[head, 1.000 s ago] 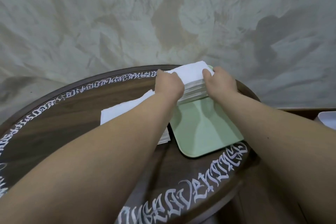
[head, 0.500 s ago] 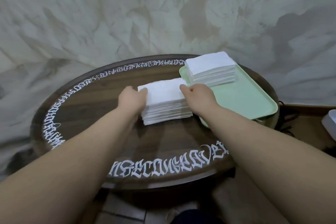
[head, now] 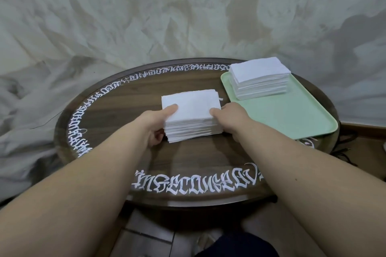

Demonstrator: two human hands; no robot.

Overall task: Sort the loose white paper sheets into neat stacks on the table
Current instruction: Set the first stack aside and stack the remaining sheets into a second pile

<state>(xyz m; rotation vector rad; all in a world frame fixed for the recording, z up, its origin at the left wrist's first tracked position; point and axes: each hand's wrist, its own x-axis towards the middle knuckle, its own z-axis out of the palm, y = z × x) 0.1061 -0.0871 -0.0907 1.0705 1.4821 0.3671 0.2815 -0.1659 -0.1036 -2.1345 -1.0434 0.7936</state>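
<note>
A thick stack of white paper sheets point(head: 192, 106) sits in the middle of the round dark wooden table point(head: 188, 156). My left hand point(head: 155, 123) grips its left side, thumb on top and fingers curled under the edge. My right hand point(head: 231, 119) grips its right side, thumb on the top sheet. A second white stack point(head: 260, 77) rests on the far end of a pale green tray point(head: 292, 115) at the table's right.
White ornate lettering point(head: 194, 185) rings the table's rim. A crumpled pale cloth backdrop point(head: 167, 16) hangs behind and drapes to the left. Dark cables point(head: 344, 152) lie on the floor at the right, beside a wooden ledge.
Both hands left the stack on the tray and came to the stack in the table's middle. Thumbs now lie on its top. The view has pulled back and shifted left.
</note>
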